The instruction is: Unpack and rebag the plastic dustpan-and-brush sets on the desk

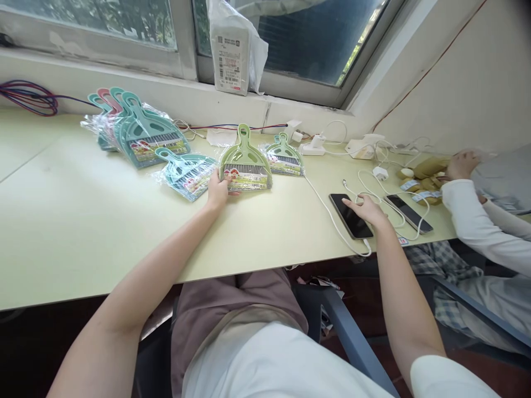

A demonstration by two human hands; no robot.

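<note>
My left hand (219, 190) grips the lower left edge of a green dustpan (245, 150) with a small brush, wrapped in clear plastic with a printed label. The dustpan leans up with its handle toward the window. My right hand (367, 211) is on a black smartphone (352, 216) lying on the table, thumb over its screen and fingers at its right edge. A white cable plugs into the phone's near end. A teal wrapped dustpan set (188, 172) lies just left of my left hand. A smaller green set (284, 155) stands to the right.
A stack of teal and pink wrapped dustpans (143, 130) is at the back left of the table (103, 243). Chargers and a power strip (313, 146) line the wall. Another phone (409, 214) lies among white cables. A co-worker's sleeve (477, 215) reaches in beside yellowish-brown items (427, 176).
</note>
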